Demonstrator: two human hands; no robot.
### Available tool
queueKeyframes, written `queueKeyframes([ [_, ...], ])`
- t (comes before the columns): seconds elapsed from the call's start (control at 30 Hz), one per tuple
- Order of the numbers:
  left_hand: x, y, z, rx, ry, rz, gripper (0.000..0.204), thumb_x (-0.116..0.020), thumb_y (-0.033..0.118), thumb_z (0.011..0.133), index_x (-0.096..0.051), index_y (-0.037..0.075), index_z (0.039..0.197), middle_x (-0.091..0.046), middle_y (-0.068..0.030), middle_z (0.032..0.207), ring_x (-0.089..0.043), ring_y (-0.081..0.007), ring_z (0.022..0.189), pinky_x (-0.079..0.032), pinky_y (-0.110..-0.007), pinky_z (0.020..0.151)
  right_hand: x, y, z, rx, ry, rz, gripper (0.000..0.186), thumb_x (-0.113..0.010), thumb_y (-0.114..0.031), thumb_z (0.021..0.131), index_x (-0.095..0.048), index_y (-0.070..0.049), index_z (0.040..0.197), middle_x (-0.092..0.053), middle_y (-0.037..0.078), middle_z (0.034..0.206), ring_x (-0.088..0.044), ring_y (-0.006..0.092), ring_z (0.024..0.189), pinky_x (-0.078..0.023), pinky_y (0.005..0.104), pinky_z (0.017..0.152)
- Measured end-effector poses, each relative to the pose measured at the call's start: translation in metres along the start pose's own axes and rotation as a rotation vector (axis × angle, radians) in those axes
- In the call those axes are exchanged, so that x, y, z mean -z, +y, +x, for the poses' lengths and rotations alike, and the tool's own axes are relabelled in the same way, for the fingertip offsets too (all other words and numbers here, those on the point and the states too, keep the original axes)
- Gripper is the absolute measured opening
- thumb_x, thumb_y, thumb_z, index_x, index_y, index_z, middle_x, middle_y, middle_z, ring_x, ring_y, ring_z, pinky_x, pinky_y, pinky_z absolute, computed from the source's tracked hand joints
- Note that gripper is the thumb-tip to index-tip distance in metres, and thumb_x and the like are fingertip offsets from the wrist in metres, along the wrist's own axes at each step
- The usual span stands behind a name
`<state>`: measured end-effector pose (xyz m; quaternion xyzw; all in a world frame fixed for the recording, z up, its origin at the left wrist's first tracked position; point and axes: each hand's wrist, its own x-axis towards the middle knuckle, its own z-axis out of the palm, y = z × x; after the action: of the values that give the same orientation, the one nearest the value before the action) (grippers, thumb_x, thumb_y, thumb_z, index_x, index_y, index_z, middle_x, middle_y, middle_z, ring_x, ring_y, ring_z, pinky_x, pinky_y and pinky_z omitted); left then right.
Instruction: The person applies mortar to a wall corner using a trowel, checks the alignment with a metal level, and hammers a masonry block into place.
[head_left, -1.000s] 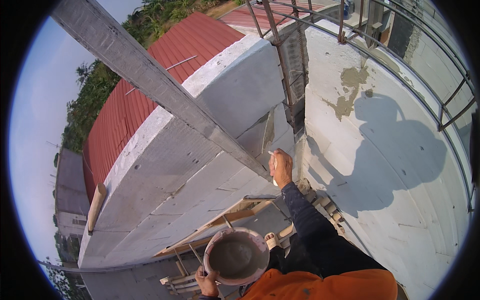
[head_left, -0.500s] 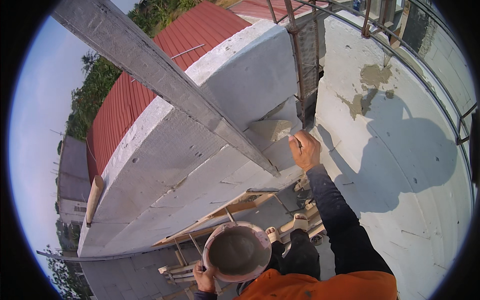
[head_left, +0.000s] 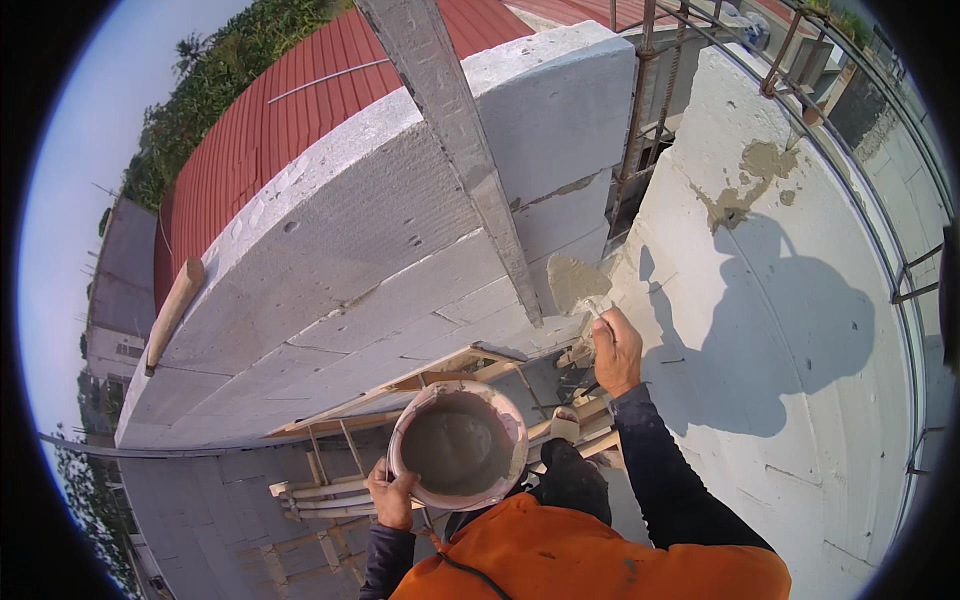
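Observation:
My right hand (head_left: pixel 617 350) grips a trowel (head_left: pixel 574 284) by its handle, the blade coated with grey mortar and held out near the inner corner between two white block walls. My left hand (head_left: pixel 391 492) is closed on the rim of a pinkish bucket (head_left: pixel 514 440) of grey wet mortar, held low in front of my orange top. A long grey plank (head_left: pixel 450 130) leans down across the left block wall (head_left: pixel 355 240), just left of the trowel. The right block wall (head_left: pixel 820 470) carries a patch of mortar (head_left: pixel 740 200) and my shadow.
Rusty rebar (head_left: pixel 645 90) rises at the corner, with bent bars along the right wall. A wooden-handled tool (head_left: pixel 175 312) lies at the left wall's edge. Beyond are red roofs (head_left: pixel 250 170) and trees. Below are wooden framing (head_left: pixel 355 405), pipes (head_left: pixel 320 490) and my sandalled foot.
The trowel has come down off the left wall's upper joint and back toward me. The bucket in my left hand has risen slightly. My view has shifted, so the plank looks steeper.

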<state>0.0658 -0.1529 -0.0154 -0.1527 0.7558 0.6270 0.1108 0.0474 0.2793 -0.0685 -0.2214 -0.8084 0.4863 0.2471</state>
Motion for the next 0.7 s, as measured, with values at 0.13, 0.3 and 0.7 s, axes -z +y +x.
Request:
queueKeyframes([
  [0.13,-0.023,0.000,-0.001,0.005,0.003,-0.143,0.018,-0.064,-0.005,0.075,-0.065,0.003,0.091,-0.066,0.0013,0.084,-0.058,-0.0071,0.071,-0.047,-0.024,0.067,0.015,-0.082,-0.065,0.202,-0.629,-0.233,0.028,-0.063,-0.030,0.096,-0.066,-0.003,0.097,-0.067,0.018,0.085,-0.068,0.0407,0.085,-0.053,0.0490,0.074],
  [0.3,-0.022,-0.004,0.006,0.037,-0.062,-0.230,0.018,-0.064,-0.006,0.076,-0.064,0.004,0.091,-0.064,0.0018,0.082,-0.057,-0.0073,0.070,-0.047,-0.024,0.067,-0.032,-0.099,-0.117,0.172,-1.016,-0.452,0.029,-0.067,-0.030,0.094,-0.067,-0.003,0.106,-0.067,0.018,0.110,-0.067,0.0394,0.102,-0.055,0.0498,0.084],
  [0.7,0.066,-0.042,0.012,0.015,0.055,-0.437,0.015,-0.061,-0.007,0.072,-0.060,0.003,0.084,-0.061,-0.0002,0.076,-0.054,-0.0093,0.063,-0.045,-0.025,0.061,-0.066,-0.203,0.023,0.192,-0.098,-0.067,0.072,-0.079,-0.034,0.089,-0.046,-0.006,0.147,-0.055,0.019,0.135,-0.060,0.0324,0.120,-0.054,0.0431,0.091],
])
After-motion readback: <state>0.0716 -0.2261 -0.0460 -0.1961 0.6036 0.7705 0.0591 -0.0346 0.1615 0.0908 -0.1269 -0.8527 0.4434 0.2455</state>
